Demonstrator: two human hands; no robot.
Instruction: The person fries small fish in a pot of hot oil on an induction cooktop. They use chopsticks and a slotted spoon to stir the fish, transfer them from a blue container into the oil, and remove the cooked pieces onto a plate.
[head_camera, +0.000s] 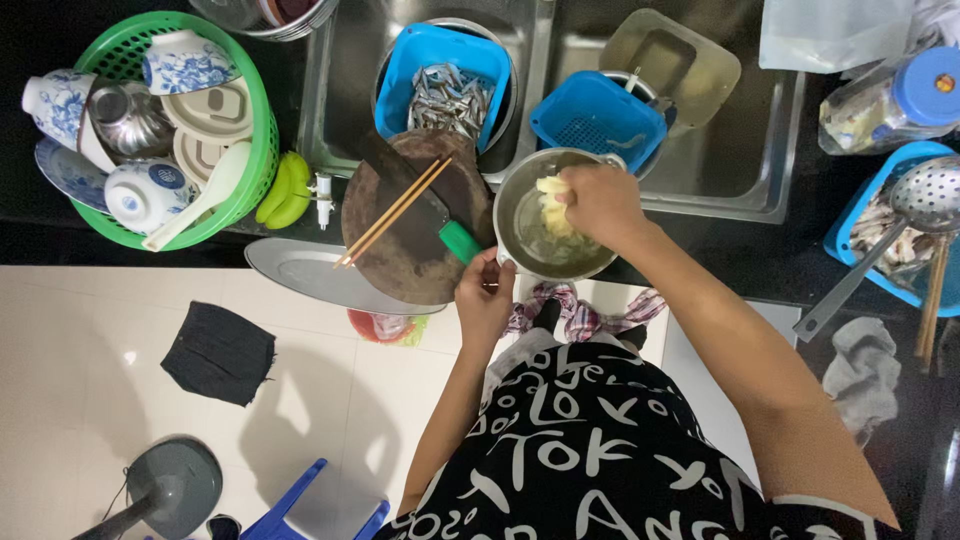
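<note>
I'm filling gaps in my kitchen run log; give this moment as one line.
left hand: grips steel bowl rim | right hand: holds pale pieces over bowl | cleaver, chopsticks: on board

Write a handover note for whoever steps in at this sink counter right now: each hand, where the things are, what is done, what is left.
Left hand: steadies the near rim of the metal bowl at the counter edge.
Right hand: over the bowl, closed on pale yellowish pieces, with more of them in the bowl's water.
Nearby: round cutting board with a green-handled cleaver and chopsticks across it; blue basket of small fish in the sink.
Done: pieces are in the bowl.
Left: apparently finishing the pieces in hand; the fish look untouched.
</note>
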